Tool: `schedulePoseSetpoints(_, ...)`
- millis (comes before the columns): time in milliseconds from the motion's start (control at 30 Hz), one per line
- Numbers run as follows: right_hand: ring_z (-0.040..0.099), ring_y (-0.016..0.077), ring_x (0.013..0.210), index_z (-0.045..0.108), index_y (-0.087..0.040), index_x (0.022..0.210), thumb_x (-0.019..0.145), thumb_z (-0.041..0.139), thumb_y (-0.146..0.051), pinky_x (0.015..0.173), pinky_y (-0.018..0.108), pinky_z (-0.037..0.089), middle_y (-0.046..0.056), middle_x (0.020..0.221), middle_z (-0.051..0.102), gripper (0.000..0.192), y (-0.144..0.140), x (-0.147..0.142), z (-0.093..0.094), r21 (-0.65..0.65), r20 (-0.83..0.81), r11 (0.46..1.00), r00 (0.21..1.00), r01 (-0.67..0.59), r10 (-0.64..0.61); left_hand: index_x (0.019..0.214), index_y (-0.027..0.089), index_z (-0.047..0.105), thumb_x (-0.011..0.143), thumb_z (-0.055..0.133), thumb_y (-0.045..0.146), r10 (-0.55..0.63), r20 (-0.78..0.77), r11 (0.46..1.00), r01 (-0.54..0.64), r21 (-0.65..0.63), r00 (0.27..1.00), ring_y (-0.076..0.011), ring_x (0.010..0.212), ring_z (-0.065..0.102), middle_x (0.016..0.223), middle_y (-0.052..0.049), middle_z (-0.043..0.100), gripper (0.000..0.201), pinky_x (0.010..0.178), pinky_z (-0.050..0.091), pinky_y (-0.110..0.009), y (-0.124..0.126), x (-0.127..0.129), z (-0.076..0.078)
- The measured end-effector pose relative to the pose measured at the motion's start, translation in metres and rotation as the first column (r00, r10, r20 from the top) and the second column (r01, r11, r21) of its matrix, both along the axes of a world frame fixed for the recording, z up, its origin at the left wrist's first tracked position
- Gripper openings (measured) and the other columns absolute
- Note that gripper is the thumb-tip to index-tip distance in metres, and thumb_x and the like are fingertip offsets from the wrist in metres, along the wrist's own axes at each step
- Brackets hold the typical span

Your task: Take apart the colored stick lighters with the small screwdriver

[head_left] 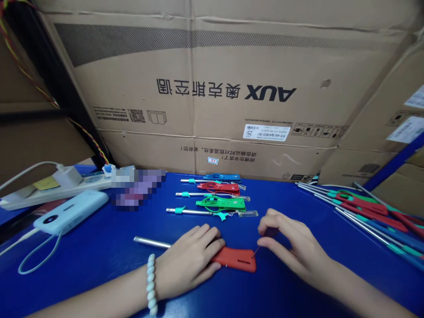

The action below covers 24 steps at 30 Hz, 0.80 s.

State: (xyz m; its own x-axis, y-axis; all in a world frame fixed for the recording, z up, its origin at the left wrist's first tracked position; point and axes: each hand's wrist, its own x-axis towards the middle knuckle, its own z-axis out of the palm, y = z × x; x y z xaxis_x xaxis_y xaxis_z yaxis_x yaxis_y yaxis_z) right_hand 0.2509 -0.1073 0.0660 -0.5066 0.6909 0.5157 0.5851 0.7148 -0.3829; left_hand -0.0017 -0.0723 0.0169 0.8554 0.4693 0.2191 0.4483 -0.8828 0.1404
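Observation:
A red handle (236, 259) with a dark slot near its right end lies on the blue table in front of me. My left hand (190, 256) is closed over its left part and presses it to the table. From under that hand a silver metal rod (150, 241) sticks out to the left. My right hand (285, 240), just right of the handle, pinches a thin dark cord (255, 251) that runs to the handle's right end. The cord's far end is hidden by the fingers.
Beyond my hands lie blue (228, 177), red (221, 189) and green (228, 203) handles with silver rods. Several more (371, 207) are piled at the right. A power bank (76, 212) and power strip (96, 180) sit left. A large cardboard box (212, 57) stands behind.

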Motion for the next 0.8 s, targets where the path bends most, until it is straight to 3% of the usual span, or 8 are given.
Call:
schedulePoseSetpoints(67, 0.058, 0.0137, 0.071, 0.049, -0.021, 0.100, 0.093, 0.047, -0.023, 0.068, 0.025, 0.050, 0.002, 0.083, 0.058, 0.007, 0.000, 0.000, 0.002, -0.026, -0.007, 0.999, 1.000, -0.020, 0.020, 0.117, 0.018, 0.050, 0.091, 0.048, 0.025, 0.001, 0.004, 1.000, -0.001, 0.007, 1.000, -0.0227, 0.095, 0.051, 0.110, -0.007, 0.054, 0.026, 0.087, 0.043, -0.037, 0.000, 0.000, 0.000)
schedulePoseSetpoints(200, 0.060, 0.0138, 0.090, 0.041, -0.022, 0.121, 0.096, 0.034, -0.016, 0.081, 0.027, 0.051, 0.006, 0.103, 0.059, 0.026, -0.003, -0.001, 0.005, -0.226, 0.005, 0.970, 0.996, -0.091, 0.094, 0.118, 0.018, 0.049, 0.091, 0.049, 0.026, 0.009, -0.031, 1.000, -0.009, 0.001, 0.999, -0.0239, 0.096, 0.050, 0.112, -0.007, 0.053, 0.028, 0.086, 0.043, -0.039, 0.000, 0.000, 0.000)
schedulePoseSetpoints(400, 0.064, 0.0188, 0.085, 0.050, -0.020, 0.105, 0.095, 0.043, -0.027, 0.073, 0.029, 0.054, 0.005, 0.084, 0.064, 0.013, -0.003, 0.002, -0.003, 0.178, 0.148, 0.983, 0.986, 0.050, -0.077, 0.119, 0.018, 0.049, 0.091, 0.049, 0.026, 0.010, -0.037, 1.000, -0.009, 0.004, 0.999, -0.0244, 0.095, 0.050, 0.111, -0.007, 0.054, 0.029, 0.085, 0.044, -0.039, 0.000, 0.000, 0.000)
schedulePoseSetpoints(467, 0.062, 0.0208, 0.100, 0.046, -0.019, 0.121, 0.096, 0.039, -0.024, 0.082, 0.031, 0.054, 0.008, 0.098, 0.065, 0.027, -0.005, 0.003, 0.002, 0.174, 0.199, 0.984, 0.978, 0.028, -0.063, 0.118, 0.018, 0.050, 0.091, 0.049, 0.026, 0.009, -0.025, 1.000, -0.008, 0.011, 1.000, -0.0242, 0.095, 0.051, 0.111, -0.007, 0.054, 0.028, 0.086, 0.044, -0.039, 0.000, 0.000, -0.001)
schedulePoseSetpoints(567, 0.060, 0.0157, 0.104, 0.030, -0.019, 0.140, 0.096, 0.034, -0.017, 0.092, 0.030, 0.049, 0.008, 0.110, 0.063, 0.044, -0.008, 0.003, 0.008, -0.010, 0.216, 1.000, 0.976, -0.014, 0.016, 0.117, 0.018, 0.051, 0.091, 0.049, 0.025, 0.004, 0.006, 1.000, -0.004, 0.026, 1.000, -0.0231, 0.094, 0.051, 0.108, -0.007, 0.055, 0.027, 0.085, 0.045, -0.038, 0.000, 0.001, -0.001)
schedulePoseSetpoints(633, 0.063, 0.0147, 0.096, 0.036, -0.019, 0.135, 0.096, 0.036, -0.018, 0.089, 0.028, 0.050, 0.006, 0.099, 0.065, 0.038, -0.009, 0.002, 0.006, 0.006, 0.205, 1.000, 0.979, -0.010, 0.009, 0.117, 0.018, 0.051, 0.091, 0.049, 0.025, 0.002, 0.005, 1.000, -0.002, 0.025, 1.000, -0.0231, 0.094, 0.051, 0.108, -0.007, 0.055, 0.027, 0.085, 0.045, -0.038, 0.000, 0.001, 0.000)
schedulePoseSetpoints(733, 0.065, 0.0176, 0.086, 0.053, -0.019, 0.105, 0.096, 0.042, -0.024, 0.076, 0.027, 0.054, 0.005, 0.085, 0.065, 0.016, -0.007, 0.000, 0.000, 0.217, 0.188, 0.976, 0.979, 0.032, -0.074, 0.118, 0.018, 0.050, 0.091, 0.050, 0.025, 0.009, -0.022, 1.000, -0.009, 0.013, 1.000, -0.0237, 0.094, 0.050, 0.109, -0.008, 0.054, 0.028, 0.085, 0.045, -0.038, 0.000, 0.001, 0.001)
schedulePoseSetpoints(800, 0.064, 0.0183, 0.086, 0.054, -0.018, 0.101, 0.095, 0.041, -0.023, 0.075, 0.028, 0.054, 0.007, 0.086, 0.064, 0.016, -0.006, -0.001, 0.001, 0.226, 0.185, 0.974, 0.981, 0.012, -0.055, 0.117, 0.018, 0.050, 0.091, 0.050, 0.025, 0.010, -0.025, 1.000, -0.009, 0.009, 1.000, -0.0236, 0.094, 0.050, 0.109, -0.007, 0.054, 0.027, 0.085, 0.045, -0.038, 0.000, 0.001, 0.001)
